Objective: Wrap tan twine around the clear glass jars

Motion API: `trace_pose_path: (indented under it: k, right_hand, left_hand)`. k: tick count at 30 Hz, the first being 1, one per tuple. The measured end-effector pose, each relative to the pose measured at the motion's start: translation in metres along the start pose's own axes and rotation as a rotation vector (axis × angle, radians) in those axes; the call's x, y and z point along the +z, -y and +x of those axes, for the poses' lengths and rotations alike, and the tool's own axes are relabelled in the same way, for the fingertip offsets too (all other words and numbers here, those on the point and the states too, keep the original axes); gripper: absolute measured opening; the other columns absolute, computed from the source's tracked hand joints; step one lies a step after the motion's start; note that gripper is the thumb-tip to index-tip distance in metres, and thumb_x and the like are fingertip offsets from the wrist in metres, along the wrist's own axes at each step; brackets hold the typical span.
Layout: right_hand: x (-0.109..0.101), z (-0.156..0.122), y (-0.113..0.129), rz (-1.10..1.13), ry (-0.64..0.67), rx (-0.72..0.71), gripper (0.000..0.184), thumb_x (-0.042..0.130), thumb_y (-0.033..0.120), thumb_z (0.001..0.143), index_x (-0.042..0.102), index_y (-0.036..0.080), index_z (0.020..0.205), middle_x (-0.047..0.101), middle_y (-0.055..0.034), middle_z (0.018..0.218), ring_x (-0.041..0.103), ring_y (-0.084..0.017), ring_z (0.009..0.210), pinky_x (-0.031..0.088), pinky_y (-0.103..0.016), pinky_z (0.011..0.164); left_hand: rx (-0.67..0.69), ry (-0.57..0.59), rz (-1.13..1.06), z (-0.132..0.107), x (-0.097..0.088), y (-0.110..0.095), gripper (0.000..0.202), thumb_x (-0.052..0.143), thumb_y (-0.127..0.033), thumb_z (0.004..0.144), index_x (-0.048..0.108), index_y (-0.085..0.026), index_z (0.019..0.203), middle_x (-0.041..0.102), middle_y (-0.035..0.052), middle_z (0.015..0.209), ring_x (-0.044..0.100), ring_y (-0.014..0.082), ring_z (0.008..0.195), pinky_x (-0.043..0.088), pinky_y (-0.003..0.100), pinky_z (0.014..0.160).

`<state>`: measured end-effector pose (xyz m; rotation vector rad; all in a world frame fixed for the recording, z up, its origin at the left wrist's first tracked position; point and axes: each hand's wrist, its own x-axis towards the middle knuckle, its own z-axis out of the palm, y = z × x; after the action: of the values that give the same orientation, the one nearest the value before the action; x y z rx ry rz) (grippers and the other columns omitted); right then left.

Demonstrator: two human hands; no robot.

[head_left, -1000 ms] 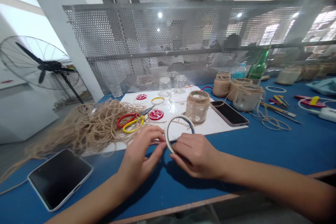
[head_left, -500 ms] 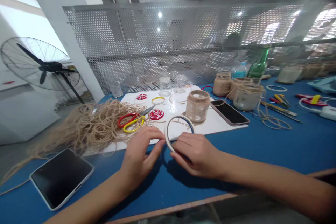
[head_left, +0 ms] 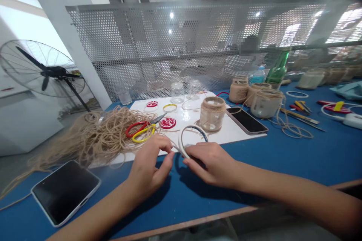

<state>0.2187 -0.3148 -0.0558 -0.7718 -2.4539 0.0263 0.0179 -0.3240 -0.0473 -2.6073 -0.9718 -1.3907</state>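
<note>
My right hand [head_left: 210,160] grips the lower edge of a thin white tape roll [head_left: 184,135] that stands upright on the blue table [head_left: 296,158]. My left hand [head_left: 151,165] pinches the loose end of the tape, drawn a little way off the roll to the left. A twine-wrapped glass jar [head_left: 212,113] stands just behind the roll on a white board [head_left: 240,130]. Red and yellow scissors [head_left: 141,130] lie to the left beside a big tangle of twine [head_left: 93,139].
A tablet [head_left: 65,192] lies at the near left, a phone [head_left: 246,120] on the board's right edge. More wrapped jars [head_left: 254,96], a green bottle [head_left: 278,69], clear jars [head_left: 177,92], red lids [head_left: 168,123] and tools [head_left: 299,115] sit further back. A perforated metal screen [head_left: 169,45] closes the far side; a fan [head_left: 45,71] stands left.
My left hand has slid slightly left and down, drawing a short strip of tape away from the roll. The right hand keeps its hold on the roll.
</note>
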Motion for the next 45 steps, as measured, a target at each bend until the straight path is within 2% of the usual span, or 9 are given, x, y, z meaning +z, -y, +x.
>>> trace_pose_path:
  k: [5,9,12,16,19,22,25,35,45]
  right_hand:
    - [-0.002,-0.001,0.002,0.078,0.06,0.055,0.021,0.037,0.03,0.09,0.052,0.015,0.086,0.056,-0.0019,0.069,0.047,-0.011,0.061,0.031,-0.022,0.057]
    - [-0.003,-0.001,0.002,0.08,0.048,0.075,0.021,0.037,0.029,0.089,0.052,0.016,0.083,0.055,-0.0013,0.066,0.046,-0.011,0.059,0.03,-0.022,0.056]
    - [-0.002,-0.002,0.003,0.073,-0.012,0.108,0.018,0.038,0.026,0.085,0.05,0.016,0.075,0.049,0.0009,0.059,0.039,-0.01,0.053,0.027,-0.023,0.054]
    - [-0.002,-0.004,0.006,0.171,-0.058,0.136,0.012,0.04,0.017,0.075,0.046,0.017,0.065,0.043,0.003,0.055,0.035,-0.008,0.051,0.025,-0.022,0.053]
    - [-0.003,-0.004,0.006,0.308,-0.019,0.236,0.017,0.039,0.013,0.075,0.042,0.016,0.058,0.039,0.0044,0.052,0.034,-0.007,0.05,0.024,-0.02,0.051]
    - [-0.002,-0.003,0.005,0.421,0.01,0.266,0.02,0.039,0.014,0.077,0.046,0.016,0.059,0.041,0.0045,0.053,0.036,-0.006,0.051,0.025,-0.019,0.051]
    - [0.0,-0.003,0.004,0.499,0.012,0.25,0.02,0.041,0.017,0.079,0.053,0.015,0.064,0.042,0.0046,0.054,0.038,-0.007,0.052,0.027,-0.019,0.051]
    - [-0.001,0.001,0.005,0.834,0.04,0.34,0.021,0.042,0.017,0.076,0.06,0.013,0.066,0.045,0.0041,0.052,0.039,-0.007,0.05,0.029,-0.019,0.049]
    - [0.001,0.005,0.002,0.945,0.084,0.346,0.021,0.042,0.02,0.077,0.059,0.013,0.068,0.047,0.003,0.057,0.041,-0.008,0.054,0.032,-0.019,0.052]
  left_hand:
    - [-0.019,0.04,0.084,0.001,0.001,0.004,0.027,0.05,-0.013,0.082,0.046,-0.016,0.109,0.054,0.0064,0.099,0.052,0.0143,0.085,0.045,0.027,0.076]
    - [0.069,0.064,0.095,0.002,-0.001,0.002,0.012,0.05,-0.01,0.082,0.051,-0.017,0.091,0.055,0.0047,0.089,0.052,0.0159,0.09,0.043,0.031,0.083]
    - [0.123,0.095,0.08,0.0,-0.003,-0.003,0.011,0.049,-0.007,0.08,0.051,-0.015,0.088,0.055,0.0068,0.091,0.052,0.0169,0.091,0.045,0.033,0.082]
    - [0.244,0.131,0.096,-0.004,0.0,-0.009,0.015,0.05,-0.005,0.077,0.051,-0.013,0.089,0.057,0.0102,0.095,0.053,0.018,0.094,0.048,0.033,0.081]
    - [0.408,0.094,0.191,-0.006,0.001,-0.009,0.014,0.048,-0.005,0.078,0.054,-0.012,0.088,0.06,0.0086,0.085,0.055,0.019,0.092,0.05,0.035,0.082]
    - [0.589,0.059,0.321,-0.007,-0.002,-0.012,0.014,0.045,-0.008,0.081,0.058,-0.011,0.085,0.061,0.0071,0.077,0.058,0.0198,0.087,0.05,0.04,0.085]
    - [0.686,0.058,0.39,-0.006,-0.008,-0.015,0.015,0.045,-0.008,0.081,0.06,-0.01,0.081,0.062,0.0058,0.075,0.059,0.0187,0.081,0.049,0.043,0.088]
    - [0.724,-0.023,0.457,-0.005,-0.011,-0.015,0.014,0.048,-0.007,0.08,0.06,-0.012,0.076,0.062,0.0033,0.071,0.06,0.0171,0.08,0.047,0.047,0.093]
    - [0.734,-0.035,0.487,-0.007,-0.011,-0.008,0.012,0.049,-0.006,0.079,0.058,-0.013,0.079,0.063,0.0042,0.077,0.06,0.0186,0.087,0.049,0.048,0.09]
